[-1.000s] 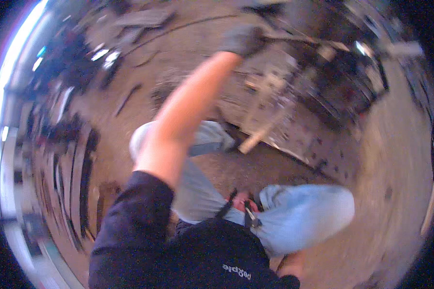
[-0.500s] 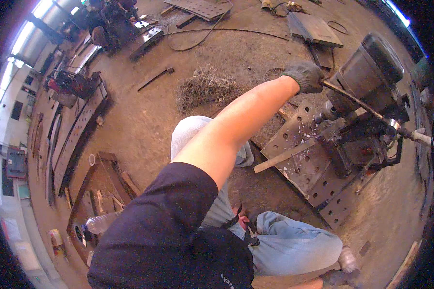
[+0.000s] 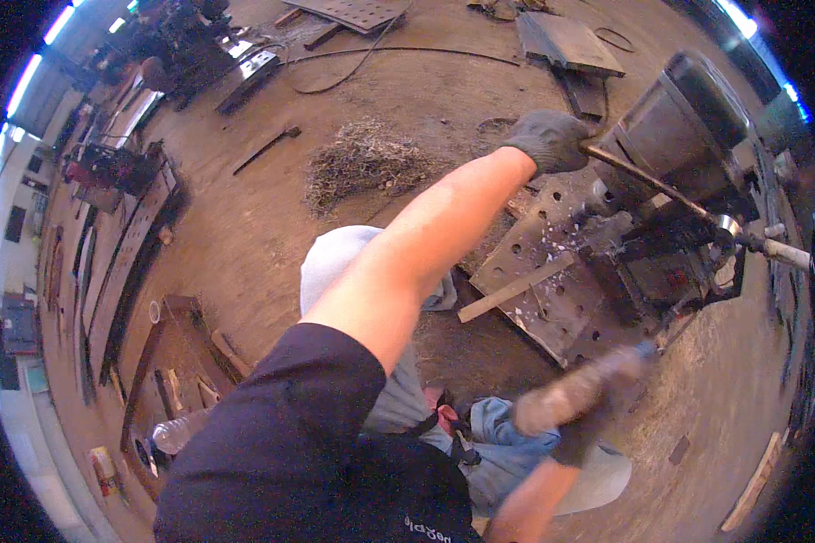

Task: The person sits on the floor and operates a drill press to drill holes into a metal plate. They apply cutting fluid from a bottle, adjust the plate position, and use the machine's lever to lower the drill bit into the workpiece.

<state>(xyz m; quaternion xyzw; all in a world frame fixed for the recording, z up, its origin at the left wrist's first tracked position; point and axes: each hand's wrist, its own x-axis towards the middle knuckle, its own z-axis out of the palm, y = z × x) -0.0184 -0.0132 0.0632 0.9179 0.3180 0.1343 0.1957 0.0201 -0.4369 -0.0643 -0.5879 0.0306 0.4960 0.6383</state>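
Observation:
My left hand (image 3: 552,142), in a dark grey work glove, is wrapped round the end of a long metal lever (image 3: 656,187). That lever runs to a hub on a drilling machine with a large dark housing (image 3: 679,122). Below the machine lies a steel plate (image 3: 552,226) with several round holes and pale shavings on it. Lower right, my gloved right hand (image 3: 598,412) grips a plastic bottle (image 3: 557,398) with brownish contents. Its bluish tip points toward the machine's base. Motion smears bottle and hand. A flat metal bar (image 3: 516,288) lies across the plate's near edge.
A heap of metal shavings (image 3: 362,167) lies on the floor beyond my knee. Perforated steel beams (image 3: 131,262) stretch along the left, near a red machine (image 3: 100,172). A clear bottle (image 3: 174,433) stands by a metal frame at lower left. More plates (image 3: 570,45) lie at the back.
My right hand has swung the bottle up and inward from the lower edge toward the machine. My left hand stays on the lever; the whole view has shifted slightly.

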